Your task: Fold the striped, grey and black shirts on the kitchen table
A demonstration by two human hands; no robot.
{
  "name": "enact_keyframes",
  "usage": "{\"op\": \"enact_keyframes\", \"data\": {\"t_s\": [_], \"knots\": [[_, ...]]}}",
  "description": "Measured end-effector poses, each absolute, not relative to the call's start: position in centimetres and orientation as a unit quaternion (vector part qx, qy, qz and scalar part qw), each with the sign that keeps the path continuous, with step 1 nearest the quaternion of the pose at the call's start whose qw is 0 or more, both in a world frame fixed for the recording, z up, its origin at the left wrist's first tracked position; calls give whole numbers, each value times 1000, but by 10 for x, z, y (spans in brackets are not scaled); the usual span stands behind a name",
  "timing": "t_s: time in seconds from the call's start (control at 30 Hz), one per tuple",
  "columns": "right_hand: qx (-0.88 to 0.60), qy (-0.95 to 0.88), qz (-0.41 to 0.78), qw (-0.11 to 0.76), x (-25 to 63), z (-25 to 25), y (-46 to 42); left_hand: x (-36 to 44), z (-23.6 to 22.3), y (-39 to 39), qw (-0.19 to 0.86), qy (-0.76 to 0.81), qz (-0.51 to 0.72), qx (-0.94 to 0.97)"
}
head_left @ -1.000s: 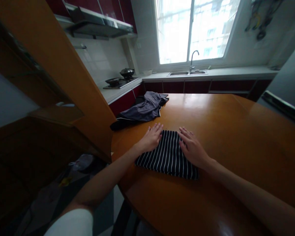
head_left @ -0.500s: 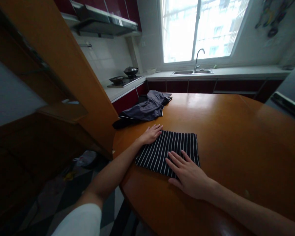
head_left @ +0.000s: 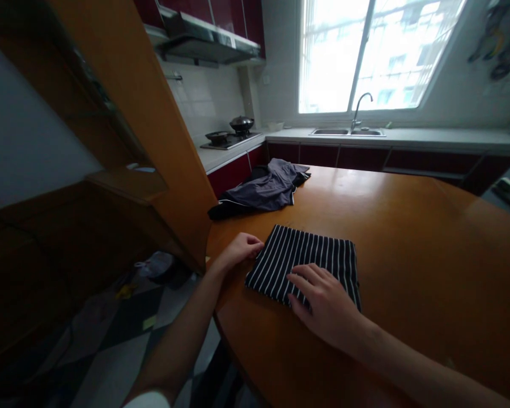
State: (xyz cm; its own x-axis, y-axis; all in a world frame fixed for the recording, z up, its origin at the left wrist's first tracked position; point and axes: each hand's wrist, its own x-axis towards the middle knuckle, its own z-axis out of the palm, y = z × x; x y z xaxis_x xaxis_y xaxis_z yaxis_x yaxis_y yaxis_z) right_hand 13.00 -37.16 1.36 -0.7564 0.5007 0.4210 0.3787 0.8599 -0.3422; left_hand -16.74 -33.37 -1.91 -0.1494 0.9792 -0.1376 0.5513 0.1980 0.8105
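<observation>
A folded black cloth with white stripes (head_left: 306,249) lies flat near the rounded edge of the wooden table. My left hand (head_left: 243,249) is at its left edge, fingers curled and closed, the tips pinching at the fabric's border. Over the front right part of the cloth rests my right hand (head_left: 323,300), its fingers bent and slightly apart, the thumb near the front edge. Some of the cloth is hidden beneath that hand. Behind it, a crumpled dark grey garment with white piping (head_left: 266,190) lies at the table's far left.
The brown wooden table (head_left: 412,255) fills the middle and right. A tilted orange-brown wooden panel (head_left: 170,113) stands at the left. Beyond are a stove (head_left: 229,140) with pans, a sink (head_left: 331,132) and a window (head_left: 378,56). Shoes (head_left: 157,265) lie on the checkered floor.
My left hand has drawn back from the cloth's upper left corner and curled its fingers at the left edge. My right hand's fingers have bent from flat. The view has shifted slightly.
</observation>
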Motion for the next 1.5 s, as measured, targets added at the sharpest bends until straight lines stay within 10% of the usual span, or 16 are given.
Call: {"op": "enact_keyframes", "data": {"t_s": [0.6, 1.5], "knots": [[-354, -905, 159, 172, 39, -11, -383, -168, -11, -351, 513, 615, 342, 492], [-234, -942, 123, 208, 44, -21, -411, -155, -25, -341, 358, 666, 335, 563]]}}
